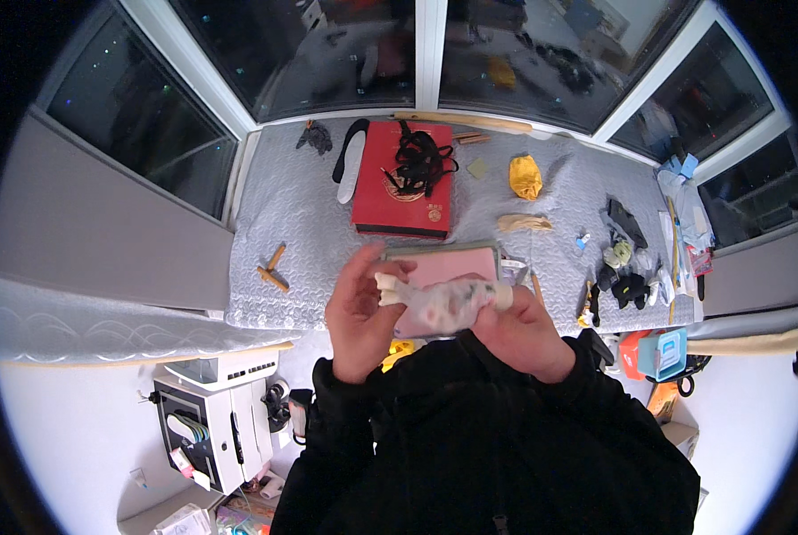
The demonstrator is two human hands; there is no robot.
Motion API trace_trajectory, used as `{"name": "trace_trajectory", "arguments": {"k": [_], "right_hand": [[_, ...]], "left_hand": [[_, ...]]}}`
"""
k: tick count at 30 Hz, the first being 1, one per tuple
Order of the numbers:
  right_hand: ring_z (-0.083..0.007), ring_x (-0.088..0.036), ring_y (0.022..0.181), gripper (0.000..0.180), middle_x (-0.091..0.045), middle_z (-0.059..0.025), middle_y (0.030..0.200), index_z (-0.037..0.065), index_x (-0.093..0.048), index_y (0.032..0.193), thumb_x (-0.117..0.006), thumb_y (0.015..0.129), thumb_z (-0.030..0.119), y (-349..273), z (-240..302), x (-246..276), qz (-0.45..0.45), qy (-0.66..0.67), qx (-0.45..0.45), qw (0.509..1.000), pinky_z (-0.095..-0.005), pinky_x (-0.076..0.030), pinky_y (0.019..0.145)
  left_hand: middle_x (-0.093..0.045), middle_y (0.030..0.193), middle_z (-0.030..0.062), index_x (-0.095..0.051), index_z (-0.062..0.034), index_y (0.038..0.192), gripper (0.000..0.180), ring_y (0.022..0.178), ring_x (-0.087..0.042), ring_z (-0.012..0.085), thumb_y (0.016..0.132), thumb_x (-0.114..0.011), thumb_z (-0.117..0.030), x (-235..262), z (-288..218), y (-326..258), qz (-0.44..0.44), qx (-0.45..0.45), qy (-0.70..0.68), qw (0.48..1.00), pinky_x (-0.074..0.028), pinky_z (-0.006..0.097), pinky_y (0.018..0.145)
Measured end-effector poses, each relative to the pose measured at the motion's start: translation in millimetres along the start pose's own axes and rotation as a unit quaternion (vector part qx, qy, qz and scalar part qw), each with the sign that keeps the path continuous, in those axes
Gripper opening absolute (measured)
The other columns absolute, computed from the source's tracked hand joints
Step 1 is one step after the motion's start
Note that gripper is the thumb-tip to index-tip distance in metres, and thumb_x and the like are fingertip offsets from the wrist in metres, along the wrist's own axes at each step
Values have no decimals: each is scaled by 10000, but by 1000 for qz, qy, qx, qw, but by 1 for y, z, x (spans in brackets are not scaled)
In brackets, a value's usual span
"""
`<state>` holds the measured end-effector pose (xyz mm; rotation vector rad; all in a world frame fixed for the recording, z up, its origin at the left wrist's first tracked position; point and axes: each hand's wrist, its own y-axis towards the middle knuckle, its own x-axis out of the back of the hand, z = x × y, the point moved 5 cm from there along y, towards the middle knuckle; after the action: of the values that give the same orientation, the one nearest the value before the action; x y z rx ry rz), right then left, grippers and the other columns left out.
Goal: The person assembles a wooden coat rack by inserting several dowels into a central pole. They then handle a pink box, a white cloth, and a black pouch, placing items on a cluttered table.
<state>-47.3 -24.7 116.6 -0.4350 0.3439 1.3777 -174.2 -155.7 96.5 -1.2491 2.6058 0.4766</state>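
Observation:
In front of my chest I hold a small, whitish, partly see-through bundle [443, 306] with faint dark and reddish patches; its exact kind is unclear. My left hand [356, 312] curls around the bundle's forked, cream-coloured left end, thumb below and fingers above. At the other end, a pale stub sticks out past the fingers of my right hand [525, 334], which pinch the bundle. Beneath both hands lies a flat pink-faced piece with a grey-green border [457, 261], partly covered by the bundle.
Beyond it sits a red box [372, 183] with black cords [421, 160] on top. A yellow pouch [525, 177] and a beige bundle [524, 223] lie right of the box. Wooden pieces [275, 270] rest at the left, dark cloth items [629, 287] at the right. Windows [541, 62] border the quilted surface.

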Motion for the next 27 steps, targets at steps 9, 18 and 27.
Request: {"name": "trace_trajectory", "arguments": {"k": [9,18,27], "right_hand": [[-256,-314,1409,308,-313,-148,1523,10,-623,1178,-564,879,-32,13,7,-18,92,-158,83,980,-358,-312,1092],[-244,-541,1197,334,-534,-119,1323,27,-606,1200,-605,866,36,26,-11,3,115,-357,22,927,-346,-389,1022],[-172,-527,1205,359,-558,-76,1288,24,-545,1276,-562,931,122,19,-20,9,118,106,-155,975,-295,-406,1012]], "left_hand": [[-606,978,119,-630,-18,1033,324,964,-620,241,734,-650,107,2,-10,15,38,-110,140,983,-477,309,845],[-595,1158,157,-554,9,1195,443,1120,-569,248,765,-653,51,-1,-17,11,253,-99,132,953,-431,360,975],[-587,1159,136,-666,-46,1092,452,1042,-603,256,665,-742,78,-17,-24,10,243,-114,294,917,-499,337,868]]}}
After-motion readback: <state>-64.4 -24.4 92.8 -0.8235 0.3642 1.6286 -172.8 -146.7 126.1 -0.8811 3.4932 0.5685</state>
